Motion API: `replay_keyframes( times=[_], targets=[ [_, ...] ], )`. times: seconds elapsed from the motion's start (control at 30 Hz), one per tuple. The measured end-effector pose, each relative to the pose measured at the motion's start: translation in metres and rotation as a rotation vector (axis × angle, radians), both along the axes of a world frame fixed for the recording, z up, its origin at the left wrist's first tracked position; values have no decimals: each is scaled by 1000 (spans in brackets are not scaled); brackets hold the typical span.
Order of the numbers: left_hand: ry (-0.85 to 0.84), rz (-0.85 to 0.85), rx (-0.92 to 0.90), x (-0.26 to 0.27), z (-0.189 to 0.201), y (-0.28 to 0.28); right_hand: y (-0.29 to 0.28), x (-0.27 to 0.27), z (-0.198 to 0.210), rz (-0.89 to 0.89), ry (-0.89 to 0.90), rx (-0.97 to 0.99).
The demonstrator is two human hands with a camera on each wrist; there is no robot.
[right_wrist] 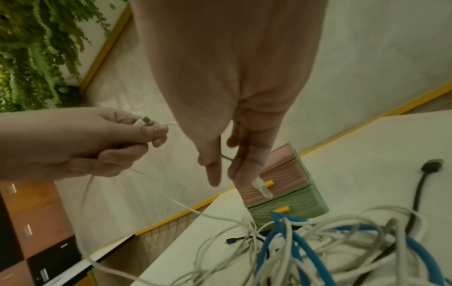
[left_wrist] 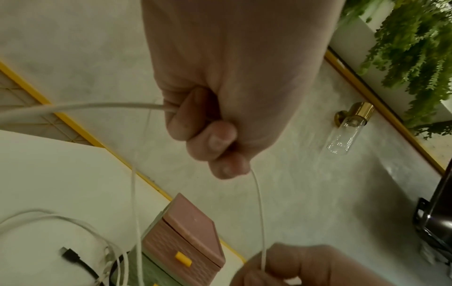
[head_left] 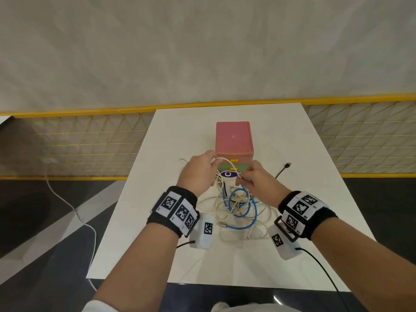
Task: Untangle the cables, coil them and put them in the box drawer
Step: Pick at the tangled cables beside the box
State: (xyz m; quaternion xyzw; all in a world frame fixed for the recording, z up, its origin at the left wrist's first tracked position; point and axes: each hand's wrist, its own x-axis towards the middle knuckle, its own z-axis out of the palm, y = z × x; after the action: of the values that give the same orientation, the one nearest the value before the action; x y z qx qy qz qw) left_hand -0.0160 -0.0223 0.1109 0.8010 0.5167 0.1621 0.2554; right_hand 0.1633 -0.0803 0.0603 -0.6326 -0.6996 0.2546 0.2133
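A smooth white rectangular table (head_left: 292,221) carries everything; the landmark on it is a small plastic drawer box (head_left: 233,140) with a flat pink top, a ribbed pink upper drawer and a ribbed green lower drawer, each with a short yellow handle. Both drawer fronts look closed. Just in front of the box lies a loose tangle of cables (head_left: 238,210): several thin, matte cream-white cords looped through a thicker, glossy blue cable (head_left: 243,206). To the right of the box a black cable (head_left: 284,168) with a flat plug end lies apart from the heap.

Both hands hover above the tangle, close to the box front, wrists in black bands. The left hand (head_left: 198,174) is closed in a fist round a thin white cable (head_left: 227,162), its metal-tipped plug sticking out by the thumb. The right hand (head_left: 258,181) pinches the same cable further along between thumb and forefinger, other fingers extended downward; the cable arcs between the two hands.
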Motion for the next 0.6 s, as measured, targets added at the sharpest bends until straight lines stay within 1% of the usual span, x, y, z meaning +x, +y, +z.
replay_keyframes(
  times=[0.07,0.1,0.13,0.2,0.23,0.3,0.37,0.43,0.53,0.6],
  targets=[
    [40,9,15,-9,-1,2,8,1,6,35,-62,-86],
    [28,38,28,-13,-1,1,13,-2,13,55,-67,-88],
    [-8,82,46,-16,-2,2,21,-6,20,62,-59,-50],
    [-132,179,68,-25,-5,5,38,-17,32,79,-46,34],
    [-191,207,61,-28,-6,5,47,-22,36,85,-38,24],
    [-266,215,32,-34,-11,5,57,-32,39,93,-1,-17],
    [-283,206,-17,-36,-17,2,55,-44,36,128,-13,13],
    [-282,185,-42,-37,-28,-1,43,-52,23,229,-100,-7],
    [-271,164,-93,-37,-46,-10,18,-62,-9,388,-304,-218],
    [-257,160,-155,-39,-56,-18,5,-66,-27,447,-435,-319]
  ],
)
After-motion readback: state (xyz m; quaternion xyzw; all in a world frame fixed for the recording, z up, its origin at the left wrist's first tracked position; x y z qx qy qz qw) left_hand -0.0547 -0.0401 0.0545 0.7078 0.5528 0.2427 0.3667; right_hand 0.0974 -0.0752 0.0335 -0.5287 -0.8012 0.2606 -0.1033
